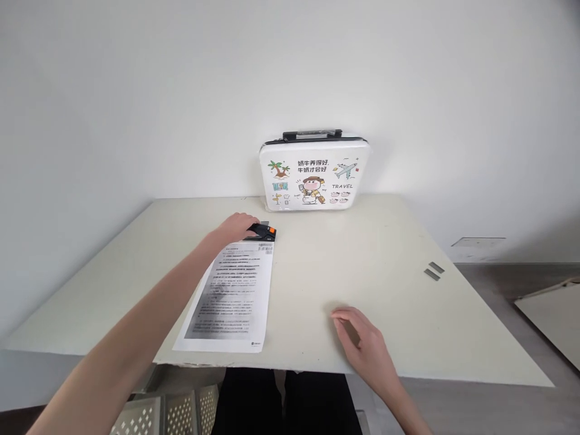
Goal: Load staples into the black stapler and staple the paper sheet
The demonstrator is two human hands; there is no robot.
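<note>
My left hand (pixel 238 228) is wrapped over a black stapler (pixel 267 232) with an orange patch at its end. The stapler lies across the top edge of a printed sheet of paper (pixel 226 296), and my fingers hide part of it. Whether the paper sits between its jaws, I cannot tell. A small strip of staples (pixel 264 223) shows just behind the stapler. Near the table's front edge, my right hand (pixel 360 338) rests with curled fingers, thumb tip and index tip together, and nothing visible in them.
A white case (pixel 315 175) with cartoon prints and a black handle stands against the wall at the back of the table (pixel 344 260). Two grey staple strips (pixel 434 270) lie at the right. Perforated baskets (pixel 181 414) sit below, at the left.
</note>
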